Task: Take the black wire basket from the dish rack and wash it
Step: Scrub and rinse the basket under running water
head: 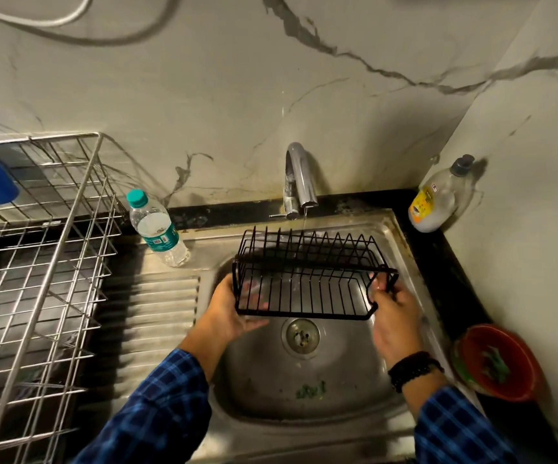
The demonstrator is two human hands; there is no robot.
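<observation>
I am holding the black wire basket (pixel 307 279) over the sink (pixel 401 236), under the tap (pixel 299 179): left hand (pixel 234 309) cupping one end, right hand (pixel 393 308) pinching the other; fingertips partly hidden behind wires.

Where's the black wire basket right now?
In the head view, the black wire basket is held over the sink below the faucet, left hand and right hand gripping its ends.

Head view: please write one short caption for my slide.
Both hands hold the black wire basket over the sink under the running tap.
</observation>
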